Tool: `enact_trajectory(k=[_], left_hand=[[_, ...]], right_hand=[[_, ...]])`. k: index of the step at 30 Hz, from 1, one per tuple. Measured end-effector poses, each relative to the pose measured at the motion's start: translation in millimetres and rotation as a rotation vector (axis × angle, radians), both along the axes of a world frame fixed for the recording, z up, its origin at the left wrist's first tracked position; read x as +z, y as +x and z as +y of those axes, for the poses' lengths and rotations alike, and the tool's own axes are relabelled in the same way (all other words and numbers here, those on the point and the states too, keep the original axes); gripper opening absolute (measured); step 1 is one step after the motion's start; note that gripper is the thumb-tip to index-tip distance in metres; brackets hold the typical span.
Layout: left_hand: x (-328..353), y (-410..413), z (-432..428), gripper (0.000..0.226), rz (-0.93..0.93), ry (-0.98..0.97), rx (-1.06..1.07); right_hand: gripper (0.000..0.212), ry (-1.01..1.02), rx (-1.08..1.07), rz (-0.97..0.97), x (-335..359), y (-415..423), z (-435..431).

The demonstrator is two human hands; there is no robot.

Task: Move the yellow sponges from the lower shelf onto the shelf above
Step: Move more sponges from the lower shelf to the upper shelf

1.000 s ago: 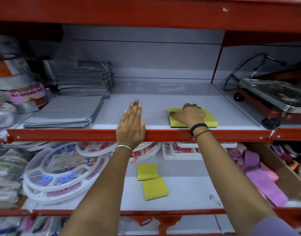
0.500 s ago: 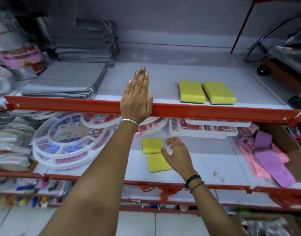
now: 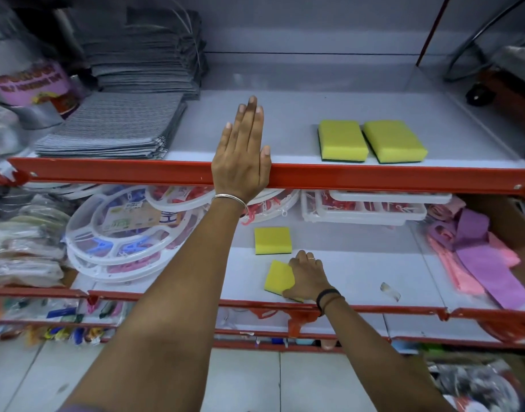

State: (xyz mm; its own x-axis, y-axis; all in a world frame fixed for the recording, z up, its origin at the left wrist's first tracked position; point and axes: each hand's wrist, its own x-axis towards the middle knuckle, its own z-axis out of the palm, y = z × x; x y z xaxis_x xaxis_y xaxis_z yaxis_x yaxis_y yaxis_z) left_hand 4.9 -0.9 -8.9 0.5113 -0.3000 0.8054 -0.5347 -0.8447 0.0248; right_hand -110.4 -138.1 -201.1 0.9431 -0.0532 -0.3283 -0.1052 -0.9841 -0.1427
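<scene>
Two yellow sponges with green backs lie side by side on the upper shelf (image 3: pixel 285 120): one sponge (image 3: pixel 342 140) on the left, the other sponge (image 3: pixel 393 140) to its right. On the lower shelf (image 3: pixel 374 272) a third yellow sponge (image 3: pixel 272 239) lies flat further back. Nearer the front edge, my right hand (image 3: pixel 308 278) is closed over a fourth yellow sponge (image 3: pixel 278 278), covering its right part. My left hand (image 3: pixel 242 156) rests flat, fingers together, on the upper shelf's red front rail (image 3: pixel 374 175), holding nothing.
Folded grey cloths (image 3: pixel 112 126) are stacked at the upper shelf's left, and a metal scale (image 3: pixel 505 72) stands at its right. The lower shelf holds round white clip hangers (image 3: pixel 118 233) on the left, white trays (image 3: pixel 365 209) at the back and pink and purple cloths (image 3: pixel 481 257) on the right.
My right hand left the second sponge on the upper shelf, dropped to the lower shelf and closed on the front sponge. My left hand stayed on the red rail. The view tilted downward.
</scene>
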Motion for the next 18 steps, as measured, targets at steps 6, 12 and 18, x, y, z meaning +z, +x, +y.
enact_trajectory(k=[6, 12, 18], left_hand=[[0.9, -0.7, 0.8, 0.056, 0.021, 0.001, 0.011], [4.3, -4.2, 1.6, 0.057, 0.064, -0.009, -0.013], [5.7, -6.7, 1.9, 0.057, 0.103, -0.009, -0.022]], right_hand=[[0.074, 0.098, -0.123, -0.110, 56.7, -11.2, -5.1], [0.050, 0.221, -0.257, -0.227, 161.3, -37.7, -20.5], [0.052, 0.287, -0.341, -0.444, 254.2, -57.2, -30.9]])
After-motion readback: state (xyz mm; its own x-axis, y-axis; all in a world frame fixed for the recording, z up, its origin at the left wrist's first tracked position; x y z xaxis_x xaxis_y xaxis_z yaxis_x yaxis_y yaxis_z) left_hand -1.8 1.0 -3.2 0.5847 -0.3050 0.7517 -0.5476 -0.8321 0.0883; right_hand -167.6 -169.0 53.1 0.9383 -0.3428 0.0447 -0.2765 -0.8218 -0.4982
